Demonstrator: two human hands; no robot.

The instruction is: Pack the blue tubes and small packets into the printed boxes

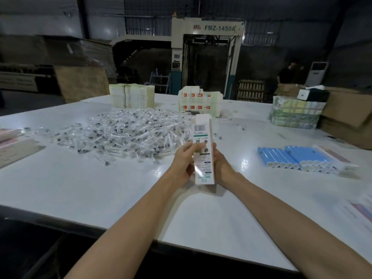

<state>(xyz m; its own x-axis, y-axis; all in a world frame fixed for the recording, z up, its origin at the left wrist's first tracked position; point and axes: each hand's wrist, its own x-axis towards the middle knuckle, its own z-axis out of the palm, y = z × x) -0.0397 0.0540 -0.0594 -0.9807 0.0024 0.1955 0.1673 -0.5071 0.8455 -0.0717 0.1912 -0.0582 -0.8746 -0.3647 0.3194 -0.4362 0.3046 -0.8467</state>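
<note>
White printed box [203, 154], one, upright, gripped between left hand [184, 163] and right hand [222, 165]; two bundles of blue tubes [291, 156] at three o'clock.

one printed box [203, 156], one heap of small packets [120, 133], two bundles of blue tubes [279, 156]

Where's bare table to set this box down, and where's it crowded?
Bare: the wide near strip of table between the packet pile and the front edge, and the gap between the printed box and the blue tubes. Crowded: the packet pile itself and the stacked boxes along the far edge.
</note>
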